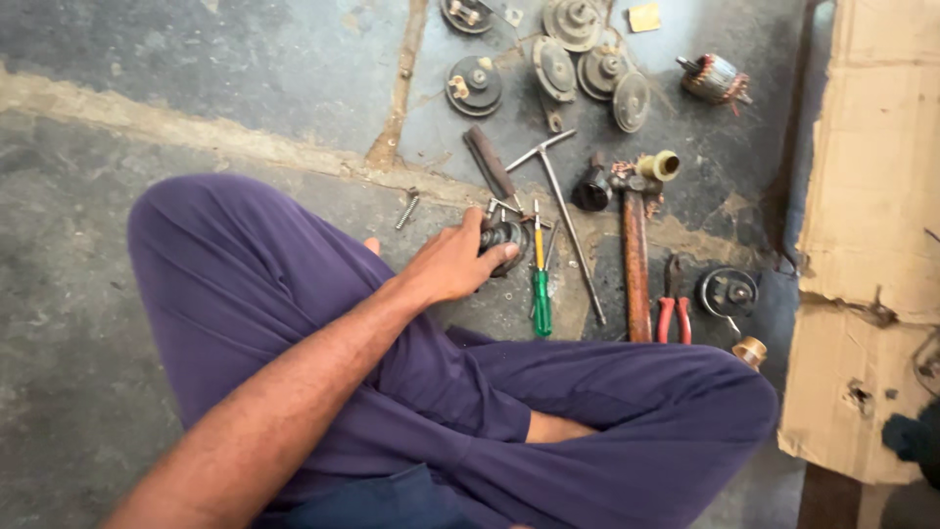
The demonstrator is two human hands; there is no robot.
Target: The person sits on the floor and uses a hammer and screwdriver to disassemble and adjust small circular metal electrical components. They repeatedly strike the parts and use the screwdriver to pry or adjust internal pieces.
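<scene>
Motor part (506, 238), small, round and dark grey metal with a greasy look, sits on the concrete floor (78, 392) just past the person's crossed legs in purple trousers (294, 294). Left hand (452, 263) wraps its fingers around it; the right hand is out of view. Just beside lie a green screwdriver (540, 294), a T-handled wrench (563, 216), a wooden-handled hammer (636, 264) and red pliers (672, 312). Farther off rest several round metal discs (558, 69).
</scene>
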